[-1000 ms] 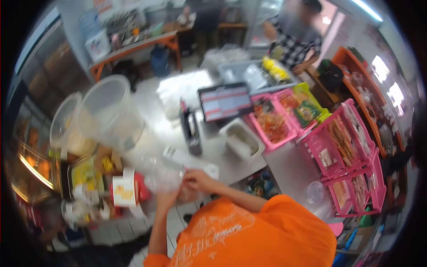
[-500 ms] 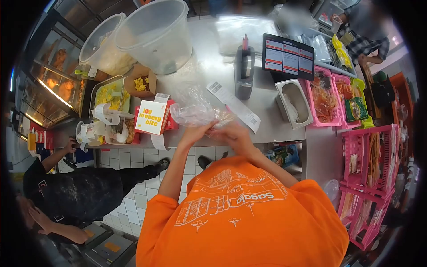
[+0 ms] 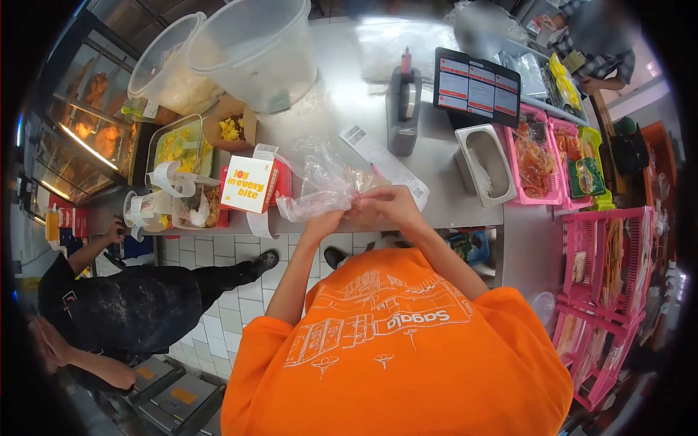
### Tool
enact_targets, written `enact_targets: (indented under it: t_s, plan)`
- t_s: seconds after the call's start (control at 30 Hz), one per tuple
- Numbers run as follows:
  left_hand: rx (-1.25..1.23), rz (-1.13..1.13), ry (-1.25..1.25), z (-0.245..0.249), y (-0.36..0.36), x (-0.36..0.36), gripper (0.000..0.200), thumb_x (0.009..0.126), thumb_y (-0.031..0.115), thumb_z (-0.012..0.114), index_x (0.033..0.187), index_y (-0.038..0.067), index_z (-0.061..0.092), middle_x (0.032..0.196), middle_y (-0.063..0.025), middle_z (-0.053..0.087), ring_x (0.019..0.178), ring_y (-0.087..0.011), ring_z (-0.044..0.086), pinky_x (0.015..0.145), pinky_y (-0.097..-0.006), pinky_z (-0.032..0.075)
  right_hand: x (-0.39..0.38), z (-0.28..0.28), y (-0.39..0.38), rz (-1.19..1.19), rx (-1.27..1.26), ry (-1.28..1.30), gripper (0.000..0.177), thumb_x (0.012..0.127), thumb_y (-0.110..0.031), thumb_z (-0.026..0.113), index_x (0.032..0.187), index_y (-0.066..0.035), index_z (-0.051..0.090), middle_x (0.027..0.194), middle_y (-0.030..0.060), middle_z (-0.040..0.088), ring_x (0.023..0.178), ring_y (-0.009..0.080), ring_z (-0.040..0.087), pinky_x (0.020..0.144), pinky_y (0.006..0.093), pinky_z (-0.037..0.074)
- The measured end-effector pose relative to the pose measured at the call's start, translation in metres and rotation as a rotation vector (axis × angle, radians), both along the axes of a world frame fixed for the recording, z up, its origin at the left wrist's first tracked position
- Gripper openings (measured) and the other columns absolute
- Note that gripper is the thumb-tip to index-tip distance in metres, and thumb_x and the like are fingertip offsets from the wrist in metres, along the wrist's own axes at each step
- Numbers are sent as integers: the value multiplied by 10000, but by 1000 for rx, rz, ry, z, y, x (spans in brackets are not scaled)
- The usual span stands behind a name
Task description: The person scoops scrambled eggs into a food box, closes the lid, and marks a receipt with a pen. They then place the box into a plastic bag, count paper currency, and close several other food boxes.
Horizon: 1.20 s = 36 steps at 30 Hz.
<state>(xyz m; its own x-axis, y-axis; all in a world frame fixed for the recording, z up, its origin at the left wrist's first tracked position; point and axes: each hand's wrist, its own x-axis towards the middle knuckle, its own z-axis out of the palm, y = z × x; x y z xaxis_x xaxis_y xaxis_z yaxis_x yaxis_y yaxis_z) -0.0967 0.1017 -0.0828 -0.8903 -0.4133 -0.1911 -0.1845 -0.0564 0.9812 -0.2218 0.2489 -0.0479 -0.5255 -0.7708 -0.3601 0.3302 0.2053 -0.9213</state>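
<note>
A clear plastic bag (image 3: pixel 317 187) is gathered between my two hands at the front edge of the steel counter (image 3: pixel 305 127). My left hand (image 3: pixel 324 224) grips its lower side, fingers closed. With bent, pinching fingers my right hand (image 3: pixel 392 207) holds the bunched part of the same bag. Something light brown shows through the plastic beside my right fingers, too blurred to name. Under the bag's right side a long printed receipt (image 3: pixel 378 156) lies on the counter. Left of the bag stands a white and red food box (image 3: pixel 248 185) with a paper slip on it.
A tape dispenser (image 3: pixel 403 109) and a tablet (image 3: pixel 476 87) stand behind my hands, with a metal container (image 3: pixel 486 166) to the right. Large clear tubs (image 3: pixel 254 54) occupy the back left. Pink baskets (image 3: pixel 534 156) line the right side. A co-worker in black (image 3: pixel 138 305) is at the left.
Both hands have drawn closer together on the bag, its gathered part now pinched between them. My right hand is slightly higher. The view has shifted a little.
</note>
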Motion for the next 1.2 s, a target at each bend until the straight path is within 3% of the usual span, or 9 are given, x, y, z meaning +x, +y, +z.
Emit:
enact_targets:
  t_s: [0.3, 0.8, 0.93, 1.03, 1.2]
  plan:
    - [-152, 55, 66, 3, 7, -1, 255, 895, 215, 604, 1037, 14, 670, 914, -75, 679, 818, -139, 634, 708, -277, 510, -6, -9, 1, 72, -9, -3, 163, 766, -106, 744, 879, 4, 703, 745, 31, 685, 584, 45, 522, 525, 194, 385]
    - [-100, 68, 0, -8, 9, -3, 255, 891, 234, 598, 976, 6, 674, 812, -78, 673, 750, -147, 621, 687, -294, 490, -4, -4, 5, 56, -14, 45, 152, 776, -123, 734, 883, -19, 706, 773, 32, 693, 613, 52, 549, 546, 193, 402]
    - [-130, 97, -9, -17, 8, -3, 255, 894, 242, 594, 963, 10, 675, 826, -72, 669, 761, -145, 613, 686, -295, 486, -6, -5, 5, 69, -4, 37, 162, 773, -133, 738, 887, -23, 707, 762, 30, 689, 619, 54, 557, 551, 198, 406]
    - [-164, 61, 19, -25, 5, 1, 303, 907, 246, 613, 1049, -20, 645, 904, -74, 673, 822, -130, 635, 739, -259, 508, -6, -9, 4, 70, 12, 45, 171, 770, -139, 742, 885, -18, 705, 745, 25, 680, 626, 53, 566, 538, 190, 401]
    - [60, 21, 24, -28, 7, -2, 265, 910, 241, 612, 1005, -4, 649, 879, -51, 658, 801, -113, 621, 708, -258, 517, -4, -4, 0, -81, 52, -24, 191, 781, -111, 726, 928, 5, 689, 739, 28, 673, 631, 46, 573, 519, 180, 399]
